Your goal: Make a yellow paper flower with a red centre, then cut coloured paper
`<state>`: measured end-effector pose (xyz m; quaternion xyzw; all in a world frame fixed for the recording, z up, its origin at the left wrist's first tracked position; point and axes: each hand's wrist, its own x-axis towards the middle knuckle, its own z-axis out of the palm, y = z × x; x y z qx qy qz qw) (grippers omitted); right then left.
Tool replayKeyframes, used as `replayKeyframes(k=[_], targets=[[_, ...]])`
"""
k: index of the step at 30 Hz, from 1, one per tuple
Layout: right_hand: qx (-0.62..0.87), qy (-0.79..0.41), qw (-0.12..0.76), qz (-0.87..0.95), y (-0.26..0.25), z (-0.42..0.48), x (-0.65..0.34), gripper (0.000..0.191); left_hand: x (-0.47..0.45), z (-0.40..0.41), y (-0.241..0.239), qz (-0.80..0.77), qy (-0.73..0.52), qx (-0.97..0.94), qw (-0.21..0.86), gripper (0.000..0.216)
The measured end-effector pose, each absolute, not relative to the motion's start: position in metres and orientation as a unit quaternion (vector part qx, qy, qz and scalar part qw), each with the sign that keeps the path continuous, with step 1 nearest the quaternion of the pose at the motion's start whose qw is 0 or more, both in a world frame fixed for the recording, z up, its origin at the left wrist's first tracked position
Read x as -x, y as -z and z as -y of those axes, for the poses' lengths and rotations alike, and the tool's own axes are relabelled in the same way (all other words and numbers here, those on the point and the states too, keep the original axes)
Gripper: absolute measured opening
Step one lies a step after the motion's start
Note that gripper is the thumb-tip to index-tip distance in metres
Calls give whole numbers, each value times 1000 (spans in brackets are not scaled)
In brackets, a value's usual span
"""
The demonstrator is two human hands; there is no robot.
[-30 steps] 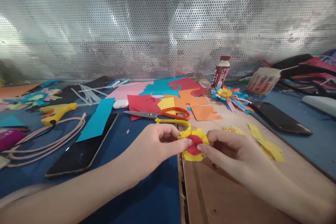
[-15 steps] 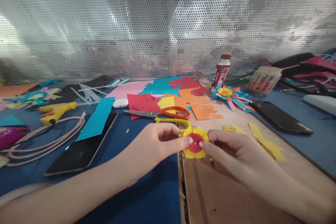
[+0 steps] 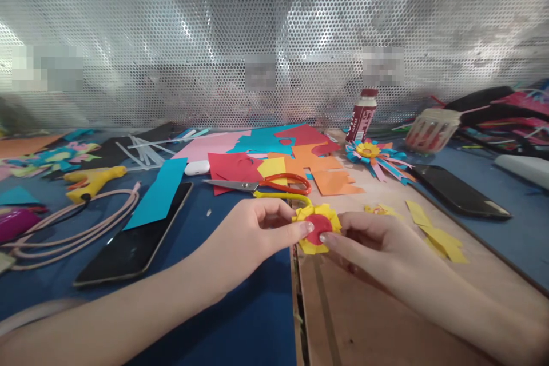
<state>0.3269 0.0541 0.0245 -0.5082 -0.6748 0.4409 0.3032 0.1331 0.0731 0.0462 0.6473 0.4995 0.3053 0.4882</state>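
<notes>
Between my two hands is a yellow paper flower [image 3: 316,229] with folded petals and a round red centre. My left hand [image 3: 261,229] pinches its left side, thumb on the red disc and fingers behind the petals. My right hand [image 3: 373,240] grips the right side, its thumb pressed on the lower right of the disc. The fingertips behind the flower are hidden. Just beyond it lie scissors [image 3: 278,184] with one orange and one yellow handle. Yellow paper scraps [image 3: 441,240] rest to the right of my right hand.
Coloured paper sheets [image 3: 240,168] spread across the back. At left are a phone [image 3: 128,251] under a blue strip [image 3: 158,194], a yellow glue gun [image 3: 92,183] and a coiled cable [image 3: 107,223]. A finished paper rosette [image 3: 368,150], bottle [image 3: 363,117], jar [image 3: 432,130] and second phone [image 3: 458,191] stand or lie right.
The flower has tilted and shifted slightly upward in my fingers. My right thumb has slid a little left and down across the red disc. The things on the table have stayed put.
</notes>
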Motion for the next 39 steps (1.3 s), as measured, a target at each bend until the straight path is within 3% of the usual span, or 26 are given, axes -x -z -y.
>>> replayKeyframes(k=[8,11,14,16,20,23,25,30,39], targets=[[472,-337,296,759,-20,-57,-334,37,-133,-75,-46,-477,-316,-636,518,27],[449,-181,329,811,-20,-57,-336,33,-133,-77,-46,-458,-287,-550,637,41],[336,-3,348,875,-19,-57,-344,25,-134,-77,-46,-422,-219,-466,746,48],[268,54,325,905,-18,-57,-350,21,-134,-77,-46,-388,-205,-452,777,42],[277,85,308,906,-13,-59,-356,34,-133,-76,-44,-375,-263,-485,745,28],[350,30,376,857,-10,-60,-351,40,-132,-76,-45,-404,-307,-528,681,32],[413,-80,415,807,-9,-62,-347,35,-131,-76,-46,-424,-325,-568,626,28],[431,-401,388,709,-16,-64,-338,34,-131,-74,-45,-439,-315,-606,583,22],[428,-548,350,628,-20,-62,-334,30,-131,-75,-44,-446,-330,-614,561,19]])
